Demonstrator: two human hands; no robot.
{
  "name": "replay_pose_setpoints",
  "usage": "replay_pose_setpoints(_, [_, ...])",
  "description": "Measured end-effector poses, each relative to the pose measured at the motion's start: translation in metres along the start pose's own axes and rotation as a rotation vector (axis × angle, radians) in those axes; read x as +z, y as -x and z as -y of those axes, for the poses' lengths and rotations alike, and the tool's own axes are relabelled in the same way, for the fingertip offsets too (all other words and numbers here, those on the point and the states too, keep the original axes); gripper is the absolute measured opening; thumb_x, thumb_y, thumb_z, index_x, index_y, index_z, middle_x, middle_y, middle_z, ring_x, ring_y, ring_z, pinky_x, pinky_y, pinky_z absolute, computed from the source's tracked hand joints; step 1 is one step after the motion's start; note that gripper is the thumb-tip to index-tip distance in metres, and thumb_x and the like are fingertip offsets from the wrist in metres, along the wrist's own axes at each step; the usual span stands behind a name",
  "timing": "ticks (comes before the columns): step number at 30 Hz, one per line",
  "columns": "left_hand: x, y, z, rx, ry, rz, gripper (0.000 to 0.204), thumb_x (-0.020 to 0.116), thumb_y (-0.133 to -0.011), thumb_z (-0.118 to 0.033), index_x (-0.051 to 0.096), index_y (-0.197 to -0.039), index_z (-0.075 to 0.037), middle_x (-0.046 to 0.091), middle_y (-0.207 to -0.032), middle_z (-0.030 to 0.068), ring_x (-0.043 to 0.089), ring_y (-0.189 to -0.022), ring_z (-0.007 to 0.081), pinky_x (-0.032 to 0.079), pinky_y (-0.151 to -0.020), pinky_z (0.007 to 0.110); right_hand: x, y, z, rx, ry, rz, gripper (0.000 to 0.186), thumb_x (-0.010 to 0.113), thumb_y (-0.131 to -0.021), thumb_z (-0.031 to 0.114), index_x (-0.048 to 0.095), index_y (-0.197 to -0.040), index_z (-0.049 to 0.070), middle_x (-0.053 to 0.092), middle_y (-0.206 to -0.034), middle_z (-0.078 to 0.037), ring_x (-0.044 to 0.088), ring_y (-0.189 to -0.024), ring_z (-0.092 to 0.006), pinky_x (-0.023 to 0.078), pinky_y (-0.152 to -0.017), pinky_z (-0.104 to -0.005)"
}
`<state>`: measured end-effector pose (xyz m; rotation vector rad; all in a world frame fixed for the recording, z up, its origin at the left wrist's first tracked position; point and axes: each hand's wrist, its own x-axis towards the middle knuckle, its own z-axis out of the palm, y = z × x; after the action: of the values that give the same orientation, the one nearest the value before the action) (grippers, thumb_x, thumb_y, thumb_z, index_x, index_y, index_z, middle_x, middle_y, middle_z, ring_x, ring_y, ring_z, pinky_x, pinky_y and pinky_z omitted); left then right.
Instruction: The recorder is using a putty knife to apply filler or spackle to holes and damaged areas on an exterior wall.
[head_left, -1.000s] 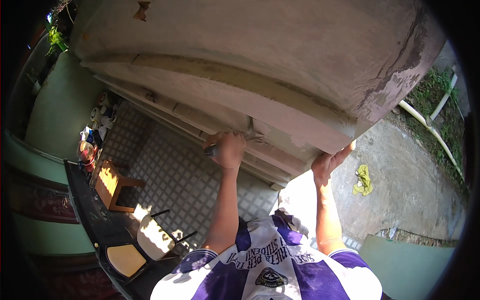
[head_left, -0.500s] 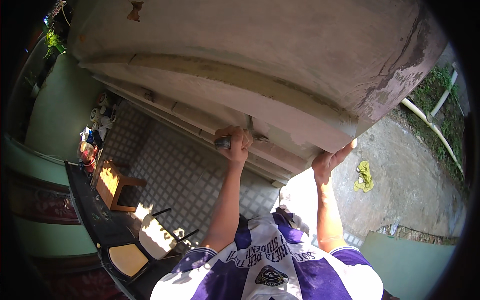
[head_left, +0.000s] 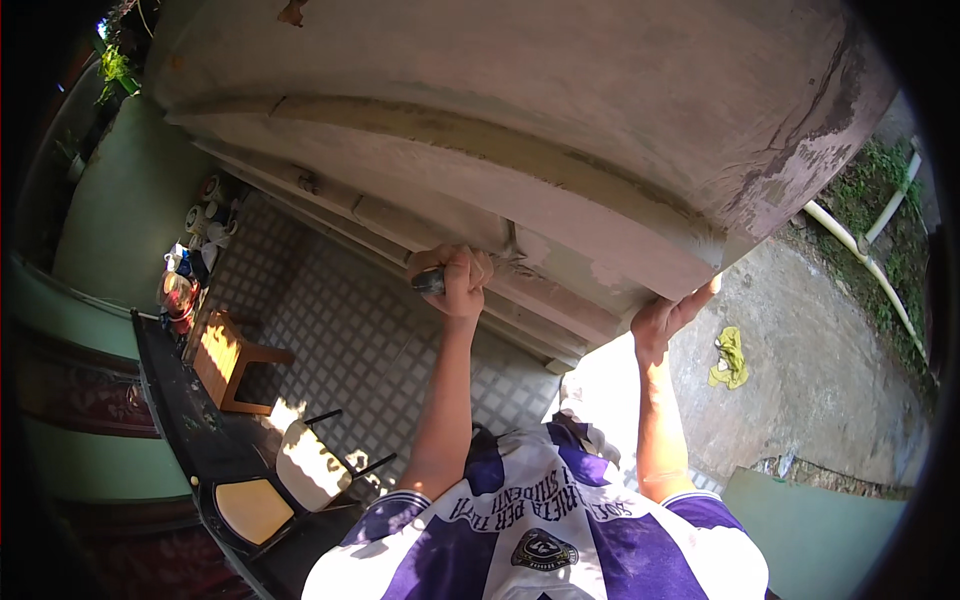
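My left hand (head_left: 455, 282) is closed around a tool with a dark, rounded handle (head_left: 429, 281). It is held up close to the ledged, worn-plaster face of a raised masonry wall (head_left: 440, 205). The handle's butt end sticks out on the left side of the fist. The tool's working end is hidden or too small to tell. My right hand (head_left: 665, 318) rests against the lower right corner of the same masonry. Its fingers are stretched out along the edge and hold nothing that I can see.
Below on the left are a wooden stool (head_left: 232, 362), a chair with a pale seat (head_left: 312, 462), and several containers (head_left: 205, 225) on the tiled floor (head_left: 350, 320). To the right, a yellow-green cloth (head_left: 729, 358) lies on concrete near white pipes (head_left: 838, 228).
My left hand has moved slightly left along the ledge with the dark-handled tool, whose handle now tilts a little differently. My right hand keeps its place at the corner.
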<state>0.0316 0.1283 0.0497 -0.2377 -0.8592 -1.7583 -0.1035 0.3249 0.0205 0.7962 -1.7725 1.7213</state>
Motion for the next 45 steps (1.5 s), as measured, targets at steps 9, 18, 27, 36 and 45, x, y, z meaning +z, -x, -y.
replay_pose_setpoints(9, [0.006, 0.014, 0.029, 0.04, -0.379, 0.057, 0.032, 0.05, -0.082, -0.007, 0.029, -0.058, -0.008, 0.026, -0.044, -0.001, 0.019, -0.037, 0.0076, 0.018, -0.036, 0.026, 0.003, -0.004, 0.004, -0.013, 0.017, -0.005, 0.06, 0.034, -0.096, 0.036, 0.016, -0.138, -0.004, 0.031, -0.134, -0.021, 0.036, -0.122, -0.0288, 0.029, -0.1, -0.0392])
replay_pose_setpoints(18, [0.005, 0.015, 0.021, -0.005, -0.095, 0.001, 0.027, 0.048, -0.08, 0.0, 0.029, -0.062, -0.008, 0.024, -0.042, -0.0009, 0.021, -0.034, 0.0076, 0.02, -0.033, 0.026, 0.006, -0.003, 0.006, -0.048, 0.088, -0.05, 0.049, 0.031, -0.098, 0.034, 0.025, -0.13, -0.002, 0.037, -0.123, -0.018, 0.039, -0.113, -0.0265, 0.03, -0.096, -0.0371])
replay_pose_setpoints(27, [0.007, 0.004, 0.005, 0.007, -0.152, 0.084, 0.033, 0.046, -0.084, -0.008, 0.027, -0.057, -0.01, 0.024, -0.044, -0.002, 0.017, -0.038, 0.0072, 0.016, -0.037, 0.026, -0.001, 0.0, -0.001, -0.036, 0.078, -0.041, 0.047, 0.03, -0.098, 0.032, 0.025, -0.13, -0.002, 0.037, -0.121, -0.017, 0.039, -0.111, -0.0256, 0.029, -0.095, -0.0367])
replay_pose_setpoints(36, [-0.001, 0.007, 0.008, 0.026, -0.033, 0.055, 0.027, 0.051, -0.082, -0.003, 0.032, -0.063, -0.007, 0.026, -0.044, -0.0015, 0.022, -0.036, 0.0072, 0.02, -0.034, 0.026, 0.0, 0.0, 0.002, -0.014, 0.083, -0.018, 0.057, 0.03, -0.097, 0.038, 0.02, -0.136, -0.002, 0.034, -0.128, -0.019, 0.038, -0.116, -0.027, 0.029, -0.098, -0.038])
replay_pose_setpoints(45, [-0.008, 0.008, 0.013, 0.054, 0.117, 0.041, 0.027, 0.051, -0.081, 0.0, 0.033, -0.062, -0.006, 0.028, -0.044, -0.0009, 0.023, -0.035, 0.0072, 0.02, -0.034, 0.025, 0.004, -0.001, 0.001, 0.011, 0.02, -0.052, 0.046, 0.031, -0.098, 0.032, 0.025, -0.129, -0.001, 0.038, -0.12, -0.015, 0.039, -0.108, -0.022, 0.031, -0.092, -0.0357])
